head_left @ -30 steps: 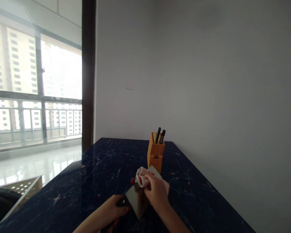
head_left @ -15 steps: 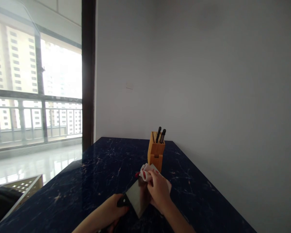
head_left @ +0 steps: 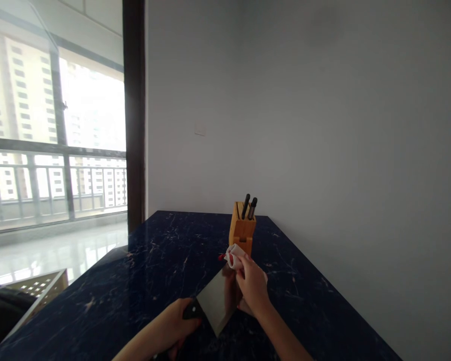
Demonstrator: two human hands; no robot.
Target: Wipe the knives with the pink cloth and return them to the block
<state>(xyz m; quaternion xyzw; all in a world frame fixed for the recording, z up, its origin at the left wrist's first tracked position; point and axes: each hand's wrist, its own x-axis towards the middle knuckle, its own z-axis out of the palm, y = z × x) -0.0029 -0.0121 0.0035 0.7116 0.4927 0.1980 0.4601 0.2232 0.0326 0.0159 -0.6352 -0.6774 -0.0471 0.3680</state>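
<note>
Dark marbled table [head_left: 173, 250]: left hand [head_left: 180, 318] grips cleaver [head_left: 215, 303]; right hand [head_left: 253, 283] clutches cloth [head_left: 235, 255], shifted farther from left hand.

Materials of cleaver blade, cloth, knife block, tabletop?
Cleaver blade: likely steel, smooth; shows reflections.
Cloth: probably fabric, matte; soft folds.
Knife block: likely wood or bamboo, low sheen; yellow-brown colour.
Tabletop: marble look, pale veins on dark blue; stone or printed covering, can't tell.

Tabletop [head_left: 180, 255]: is showing dark blue with pale, marble-like veining and is running from near to far.
Wooden knife block [head_left: 242, 229]: is standing upright on the far half, right of centre.
</note>
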